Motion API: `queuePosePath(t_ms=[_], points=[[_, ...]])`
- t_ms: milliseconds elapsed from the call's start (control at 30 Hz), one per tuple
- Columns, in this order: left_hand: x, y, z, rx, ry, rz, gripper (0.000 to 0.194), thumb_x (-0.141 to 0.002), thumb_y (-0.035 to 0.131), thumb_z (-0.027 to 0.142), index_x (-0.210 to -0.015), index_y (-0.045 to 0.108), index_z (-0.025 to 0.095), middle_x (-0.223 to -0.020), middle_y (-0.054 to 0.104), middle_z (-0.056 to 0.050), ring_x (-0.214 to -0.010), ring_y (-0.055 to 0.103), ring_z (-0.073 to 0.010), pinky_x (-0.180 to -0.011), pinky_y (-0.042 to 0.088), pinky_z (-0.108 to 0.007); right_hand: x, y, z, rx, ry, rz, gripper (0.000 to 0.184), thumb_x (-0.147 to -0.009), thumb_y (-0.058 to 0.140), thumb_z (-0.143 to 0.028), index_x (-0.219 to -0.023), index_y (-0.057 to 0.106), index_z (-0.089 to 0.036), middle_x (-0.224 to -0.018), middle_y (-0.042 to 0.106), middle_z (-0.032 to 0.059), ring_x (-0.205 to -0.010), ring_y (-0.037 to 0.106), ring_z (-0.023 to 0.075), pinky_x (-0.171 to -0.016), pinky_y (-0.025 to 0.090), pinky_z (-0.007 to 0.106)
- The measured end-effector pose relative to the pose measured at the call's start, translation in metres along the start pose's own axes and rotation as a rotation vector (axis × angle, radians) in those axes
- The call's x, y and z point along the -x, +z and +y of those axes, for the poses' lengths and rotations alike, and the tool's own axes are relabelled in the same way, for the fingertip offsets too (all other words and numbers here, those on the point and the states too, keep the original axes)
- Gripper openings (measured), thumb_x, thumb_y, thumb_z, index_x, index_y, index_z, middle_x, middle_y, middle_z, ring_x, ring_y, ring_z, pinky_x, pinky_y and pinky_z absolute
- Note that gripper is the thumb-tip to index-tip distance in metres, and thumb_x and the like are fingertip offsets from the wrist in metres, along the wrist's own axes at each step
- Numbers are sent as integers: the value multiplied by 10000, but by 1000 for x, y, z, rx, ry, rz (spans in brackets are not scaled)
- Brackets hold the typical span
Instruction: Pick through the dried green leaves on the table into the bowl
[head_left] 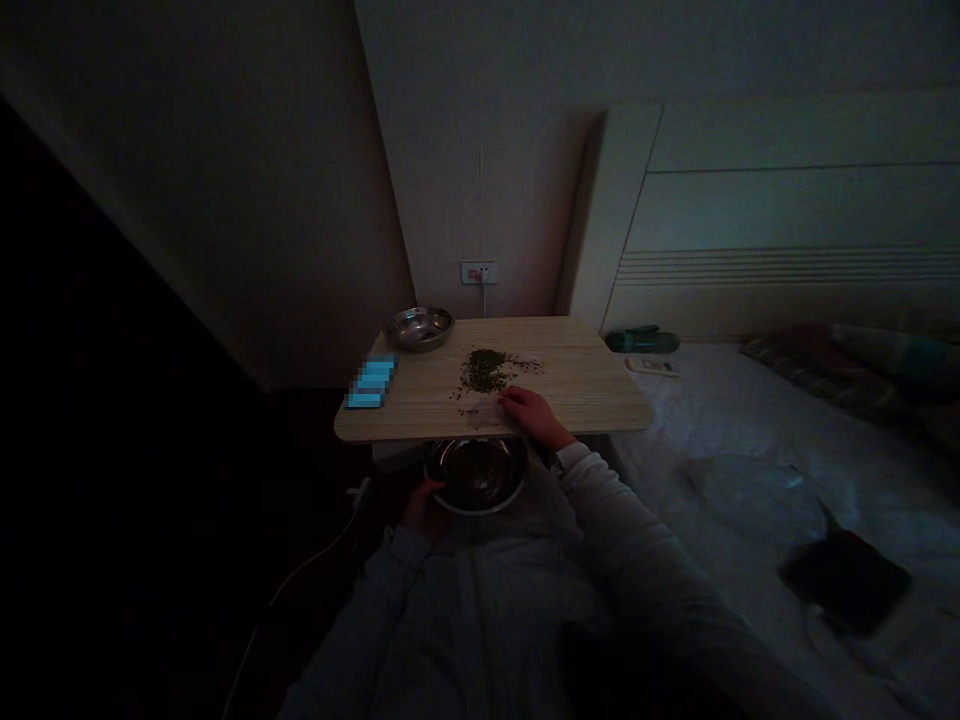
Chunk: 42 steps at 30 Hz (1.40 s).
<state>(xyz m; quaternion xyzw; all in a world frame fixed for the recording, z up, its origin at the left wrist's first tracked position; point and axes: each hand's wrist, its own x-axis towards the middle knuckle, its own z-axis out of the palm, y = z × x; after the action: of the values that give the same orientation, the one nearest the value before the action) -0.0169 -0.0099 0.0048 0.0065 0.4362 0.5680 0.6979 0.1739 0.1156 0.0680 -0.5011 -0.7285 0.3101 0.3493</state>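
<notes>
A pile of small green beans or seeds (486, 369) lies on the light wooden table (585, 385), with some darker bits scattered on its right and near sides. My right hand (527, 412) rests at the pile's near right edge, fingers pinched together; what they hold, if anything, is too dim to make out. Just below the table's front edge, my left hand (426, 508) grips the left rim of a metal bowl (477, 505). Some small dark bits seem to lie inside that bowl, though the poor light hides the detail.
Another metal bowl (420, 330) stands at the table's back left corner, with a blurred-out bright phone-like screen (371, 382) in front of it. To the right, a bed holds a green bottle (642, 341), a pale remote (652, 367) and a dark flat object (847, 580). A white cable (300, 567) hangs left.
</notes>
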Motion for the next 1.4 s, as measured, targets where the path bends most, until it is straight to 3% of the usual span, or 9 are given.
queuePosePath(t_ms=[267, 633, 933, 1167, 1400], points=[[-2, -2, 0, 14, -29, -26, 286, -663, 516, 49, -883, 670, 147, -692, 726, -49, -860, 688, -249, -834, 526, -403, 2, -2, -3, -7, 13, -48, 213, -772, 496, -329, -783, 643, -174, -699, 617, -2, -680, 514, 137, -647, 375, 242], [1, 2, 2, 18, -30, 17, 200, -650, 523, 32, -743, 661, 145, -686, 723, -60, -889, 682, -258, -847, 524, -400, 1, 0, 1, -104, 7, -108, 148, -724, 515, -270, -721, 628, -175, -621, 597, -31, -628, 504, 118, -635, 371, 233], [-3, -2, 1, 7, -6, 5, 211, -633, 526, 24, -729, 658, 158, -678, 723, -51, -861, 687, -248, -817, 535, -385, -7, 5, 12, -164, 12, 155, 184, -758, 480, -257, -838, 632, -190, -728, 633, 4, -710, 558, 155, -746, 448, 287], [1, 2, 1, 12, -3, 7, 195, -651, 523, 29, -720, 654, 155, -666, 720, -43, -837, 692, -241, -815, 541, -385, -6, 4, 9, -81, 7, 114, 240, -728, 488, -203, -890, 665, -187, -832, 672, 23, -798, 579, 175, -801, 452, 310], [-1, -2, 1, 24, -24, -5, 247, -623, 530, 23, -786, 666, 148, -732, 733, -69, -940, 670, -274, -857, 524, -417, -4, 1, 5, -79, 35, 99, 230, -744, 488, -210, -867, 680, -181, -841, 678, 29, -795, 578, 172, -782, 446, 298]])
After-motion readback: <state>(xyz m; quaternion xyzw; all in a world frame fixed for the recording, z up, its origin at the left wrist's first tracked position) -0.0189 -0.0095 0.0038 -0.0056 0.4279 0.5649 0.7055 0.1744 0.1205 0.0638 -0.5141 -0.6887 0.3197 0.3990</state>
